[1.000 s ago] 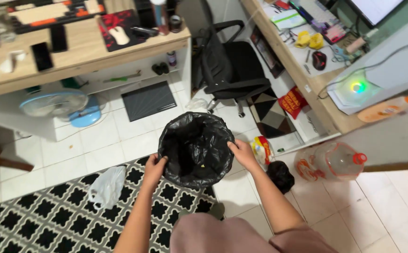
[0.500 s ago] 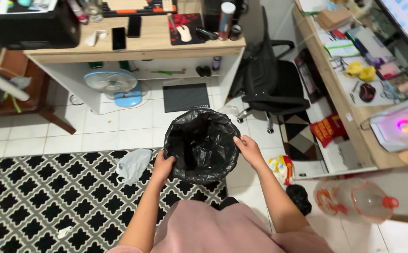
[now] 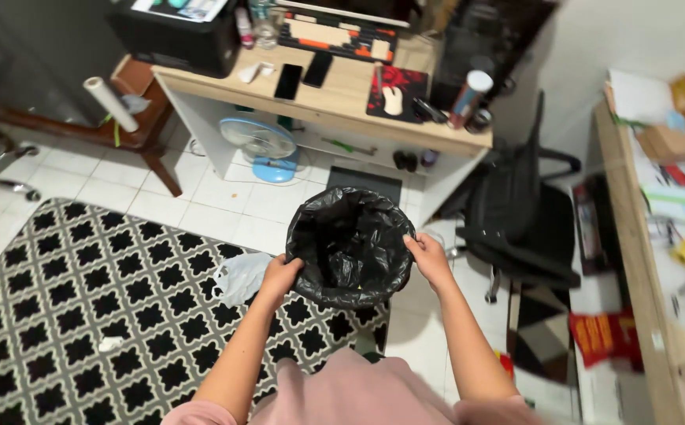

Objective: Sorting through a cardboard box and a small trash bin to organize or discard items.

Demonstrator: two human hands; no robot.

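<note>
Blur softens the right side, where a desk (image 3: 634, 260) runs out of view and its clutter is hard to make out; the bin (image 3: 350, 245) itself is hidden under its black liner, with only a few scraps visible inside. White tiles (image 3: 209, 208) meet a black-and-white patterned rug (image 3: 67, 315); a clear bag (image 3: 242, 277) lies just left of the left fingers. Beyond the bin stand a second desk (image 3: 335, 98), a fan (image 3: 260, 145) and an office chair (image 3: 520, 212). Both arms reach forward: left hand (image 3: 279, 277) and right hand (image 3: 431, 260) grip opposite sides of the rim, fingers curled over the liner.
</note>
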